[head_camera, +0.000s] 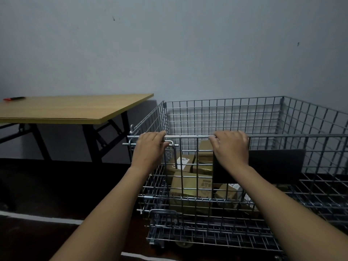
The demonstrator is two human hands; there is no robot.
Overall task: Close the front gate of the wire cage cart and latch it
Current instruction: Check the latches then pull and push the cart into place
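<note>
A grey wire cage cart [226, 113] stands in front of me against the wall. Its front gate [188, 166] is raised upright, its top bar level with the side panels. My left hand [148, 149] grips the gate's top bar near the left corner, just above a sliding latch bolt [170, 143] with a bent handle. My right hand [231, 147] holds the same top bar further right. Whether the bolt sits in its catch is hidden by my left hand.
Several brown cardboard parcels [190, 187] lie inside the cart, with a dark flat board [273, 162] leaning behind the gate. A folding wooden table [71, 108] stands to the left, a red-tipped marker [14, 98] on it. White floor tape [37, 217] runs below.
</note>
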